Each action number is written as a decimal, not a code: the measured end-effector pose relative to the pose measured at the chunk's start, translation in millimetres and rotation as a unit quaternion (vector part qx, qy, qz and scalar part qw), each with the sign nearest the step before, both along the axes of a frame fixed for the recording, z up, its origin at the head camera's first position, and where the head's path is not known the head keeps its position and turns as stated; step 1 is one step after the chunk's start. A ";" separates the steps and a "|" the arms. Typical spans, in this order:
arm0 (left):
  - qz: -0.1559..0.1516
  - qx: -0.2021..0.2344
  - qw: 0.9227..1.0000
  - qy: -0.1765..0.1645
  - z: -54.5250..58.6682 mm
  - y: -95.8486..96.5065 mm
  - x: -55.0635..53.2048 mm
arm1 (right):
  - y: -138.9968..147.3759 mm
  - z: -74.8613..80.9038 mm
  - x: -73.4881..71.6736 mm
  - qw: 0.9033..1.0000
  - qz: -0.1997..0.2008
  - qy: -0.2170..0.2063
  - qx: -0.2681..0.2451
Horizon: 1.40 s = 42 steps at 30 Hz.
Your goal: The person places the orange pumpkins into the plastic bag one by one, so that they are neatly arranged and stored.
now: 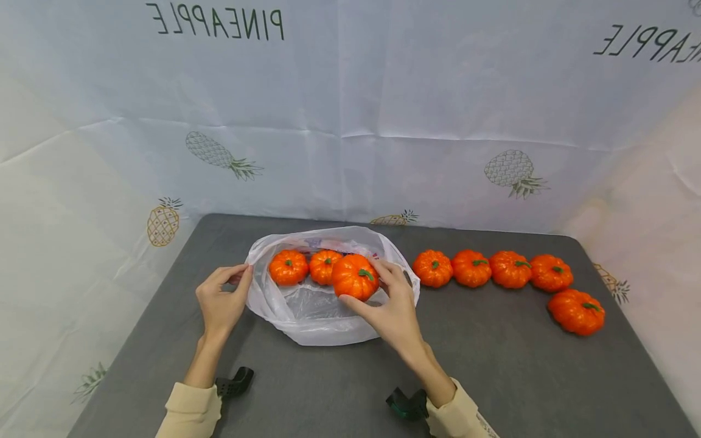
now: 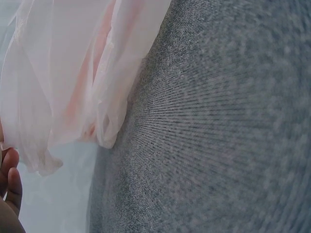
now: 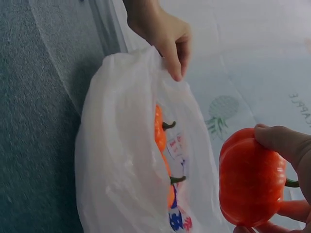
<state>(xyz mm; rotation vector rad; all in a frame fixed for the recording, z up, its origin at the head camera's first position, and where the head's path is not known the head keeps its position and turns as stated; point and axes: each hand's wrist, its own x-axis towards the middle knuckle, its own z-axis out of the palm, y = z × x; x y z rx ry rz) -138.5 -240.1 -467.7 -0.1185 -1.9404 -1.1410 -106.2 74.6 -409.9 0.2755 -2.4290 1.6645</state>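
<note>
A white plastic bag (image 1: 328, 331) stands with its mouth wide, near the table's middle. Pinched between my left hand's (image 1: 221, 300) thumb and fingers is the bag's left rim; in the left wrist view the film (image 2: 58, 73) hangs in folds beside the fingers (image 2: 13, 187). My right hand (image 1: 395, 309) grips a small orange pumpkin (image 1: 355, 278) with a green stem, over the right part of the bag's mouth. The right wrist view shows this pumpkin (image 3: 250, 179) between thumb and fingers, apart from the bag wall. Inside the bag lie two more pumpkins, one left (image 1: 288, 267) and one beside it (image 1: 323, 266).
Several orange pumpkins (image 1: 510, 269) sit in a row right of the bag, with the end one (image 1: 577, 312) nearer the front. Grey cloth covers the table (image 1: 317, 389). A pale curtain (image 1: 350, 170) with pineapple prints hangs behind and at both sides.
</note>
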 end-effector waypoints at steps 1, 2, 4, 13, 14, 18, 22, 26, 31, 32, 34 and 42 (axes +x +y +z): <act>0.000 0.000 1.000 -0.001 -0.3 -0.2 -0.4 | -2.3 -1.2 -0.2 1.000 0.003 -0.003 0.004; 0.000 0.000 1.000 -0.001 -0.5 -0.1 -0.5 | -4.4 -2.6 -0.7 1.000 0.004 -0.006 0.008; 0.000 0.000 1.000 0.001 -0.9 -0.1 -1.0 | -8.2 -5.5 -2.0 1.000 0.004 -0.014 0.015; 0.016 -0.010 1.000 0.007 -2.3 1.5 -1.8 | -17.7 -16.9 -11.7 0.998 -0.017 0.000 0.058; 0.019 -0.012 1.000 0.007 -2.1 1.5 -1.5 | -18.4 -18.2 -12.8 0.998 -0.019 0.001 0.062; 0.022 -0.015 1.000 0.007 -1.9 1.1 -0.6 | -20.0 -23.0 -16.6 0.997 -0.025 0.003 0.074; 0.021 -0.015 1.000 0.005 -0.9 0.4 -0.3 | -20.6 -27.0 -20.5 0.996 -0.034 0.007 0.080; 0.019 -0.014 1.000 0.006 -0.7 -0.4 -0.5 | -20.2 -30.0 -24.2 0.995 -0.047 0.012 0.088; 0.023 -0.014 1.000 0.010 -1.0 -0.8 -0.5 | -19.7 -33.5 -28.2 0.993 -0.056 0.011 0.105; 0.022 -0.014 1.000 0.010 -0.9 -1.0 -0.4 | -19.8 -33.8 -28.8 0.993 -0.057 0.008 0.105; 0.019 -0.014 1.000 0.007 -0.2 -1.3 0.1 | -19.8 -34.2 -29.7 0.993 -0.060 0.006 0.104; 0.006 -0.014 1.000 -0.004 1.2 -3.6 1.8 | -17.2 -39.4 -33.1 0.992 -0.068 0.012 0.107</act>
